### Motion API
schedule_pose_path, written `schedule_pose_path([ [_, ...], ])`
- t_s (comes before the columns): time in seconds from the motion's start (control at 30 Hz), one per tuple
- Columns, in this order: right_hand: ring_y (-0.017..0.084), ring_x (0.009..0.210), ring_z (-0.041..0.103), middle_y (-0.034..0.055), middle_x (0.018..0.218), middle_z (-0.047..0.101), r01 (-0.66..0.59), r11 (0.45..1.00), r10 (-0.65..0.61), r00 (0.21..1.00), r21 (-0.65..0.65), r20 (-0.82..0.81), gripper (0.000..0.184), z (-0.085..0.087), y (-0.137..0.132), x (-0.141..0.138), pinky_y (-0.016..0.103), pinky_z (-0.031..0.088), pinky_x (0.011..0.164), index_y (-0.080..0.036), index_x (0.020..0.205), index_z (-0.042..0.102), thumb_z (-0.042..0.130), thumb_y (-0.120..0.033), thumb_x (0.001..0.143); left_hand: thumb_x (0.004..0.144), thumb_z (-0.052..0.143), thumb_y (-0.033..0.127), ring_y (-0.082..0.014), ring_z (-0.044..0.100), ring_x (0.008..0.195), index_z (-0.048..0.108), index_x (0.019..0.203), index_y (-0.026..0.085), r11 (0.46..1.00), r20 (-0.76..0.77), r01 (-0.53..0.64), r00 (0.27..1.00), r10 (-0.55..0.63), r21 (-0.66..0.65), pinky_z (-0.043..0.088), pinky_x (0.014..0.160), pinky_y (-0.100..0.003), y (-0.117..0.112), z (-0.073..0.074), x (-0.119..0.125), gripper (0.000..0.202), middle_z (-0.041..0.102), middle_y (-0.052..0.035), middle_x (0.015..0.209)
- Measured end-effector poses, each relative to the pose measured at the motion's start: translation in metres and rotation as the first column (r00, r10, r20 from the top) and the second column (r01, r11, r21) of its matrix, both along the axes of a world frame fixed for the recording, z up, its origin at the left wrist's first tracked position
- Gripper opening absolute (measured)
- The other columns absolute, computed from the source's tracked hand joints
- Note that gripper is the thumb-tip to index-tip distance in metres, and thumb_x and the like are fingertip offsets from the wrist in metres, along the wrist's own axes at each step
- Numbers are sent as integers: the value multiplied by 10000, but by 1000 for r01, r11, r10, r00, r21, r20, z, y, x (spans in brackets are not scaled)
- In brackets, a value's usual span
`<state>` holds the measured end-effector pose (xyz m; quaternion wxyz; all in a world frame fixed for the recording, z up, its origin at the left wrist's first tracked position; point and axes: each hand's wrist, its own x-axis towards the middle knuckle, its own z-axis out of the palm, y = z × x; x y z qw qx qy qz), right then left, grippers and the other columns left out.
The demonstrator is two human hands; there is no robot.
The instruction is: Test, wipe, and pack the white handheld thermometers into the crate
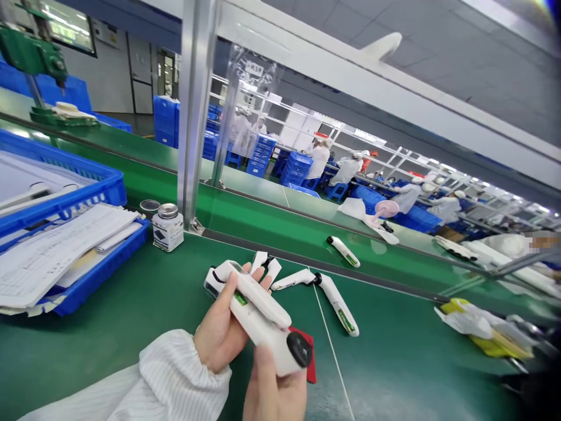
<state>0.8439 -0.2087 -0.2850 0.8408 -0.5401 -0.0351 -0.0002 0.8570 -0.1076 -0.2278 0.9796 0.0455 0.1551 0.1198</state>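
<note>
- Left hand point(221, 330) is closed around two white handheld units point(258, 313) stacked together, held above the near edge of the green table point(131, 304). The right hand point(274, 386) pinches their lower end, its thumb just beside the black round cap.
- At the table's left edge, blue crates point(103, 186) hold printed sheets point(56, 248), but the print is too small to read.
- Near the upright post stands a small jar point(168, 228). Its white label bears a dark diamond mark and the wording is illegible.
- A red card point(309, 351) shows under the held units.
- Toward the middle lie more loose units point(337, 304), and another point(343, 251) rests on the belt beyond. Each has a green strip whose text is unreadable.
- My judgement is that work is midway, with two units in hand. Whether the loose ones are finished cannot be told.
- At the right edge sits a yellow bag point(482, 333).
</note>
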Motion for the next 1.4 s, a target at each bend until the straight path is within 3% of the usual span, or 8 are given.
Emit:
schedule_pose_path([
  [0.17,325,1281,480,74,1329,579,-218,974,223,973,-65,67,588,-12,1,-29,544,460,1008,-328,1263,531,745,-316,715,926,467,488,-124,706,728,623,1108,194,963,152,270,952,-265,-12,567,656,-209,14,-2,-8,379,732,-30,922],
  [0.4,316,1385,326,-5,1369,542,-271,959,280,953,-89,113,616,6,-6,-33,543,282,1138,-359,1164,634,814,-340,575,730,703,552,-100,677,700,622,1054,230,953,113,268,952,-284,145,532,603,-165,19,-7,-11,464,706,4,887],
  [0.67,367,1376,327,54,1459,437,-22,956,161,873,-292,460,646,38,-5,-43,613,288,1088,-307,1316,522,725,-372,706,809,661,483,-109,693,802,608,1116,221,952,322,230,902,-287,203,549,707,-168,16,-14,-13,407,706,0,957],
  [0.83,396,1312,415,159,1469,396,202,864,225,664,-461,713,522,36,-9,-35,590,423,997,-178,1284,529,571,-461,847,829,652,456,-116,690,878,614,1147,186,943,431,236,845,-318,233,558,796,-195,20,-15,-12,419,711,-4,1004],
  [0.93,346,1278,469,89,1442,437,254,893,173,569,-372,804,243,34,-16,-30,561,450,988,-257,1105,606,576,-315,872,800,688,452,-121,692,864,639,1118,187,932,380,222,867,-322,286,562,815,-224,25,-12,-10,417,719,-3,986],
  [1.03,316,1271,476,93,1420,447,276,884,128,634,-377,763,415,35,-26,-25,533,489,962,-273,1235,522,590,-170,839,794,690,463,-170,690,921,644,1104,184,893,266,179,914,-306,414,550,864,-288,23,-6,-11,419,720,-44,1020],
  [1.23,305,1267,489,155,1404,461,252,549,405,753,-797,518,673,28,-55,-4,467,539,925,-208,1467,260,554,-230,861,857,636,353,-238,614,1117,590,1151,154,570,-126,157,988,-94,807,480,964,-352,-22,18,-15,358,677,-118,1153],
  [1.4,322,1182,568,192,1320,527,337,615,209,802,-713,559,713,-1,-78,-3,466,567,844,-208,1482,162,512,-217,860,786,670,313,-261,644,1009,640,1042,137,101,-290,286,956,35,953,512,868,-347,-77,34,-18,312,707,-96,982],
])
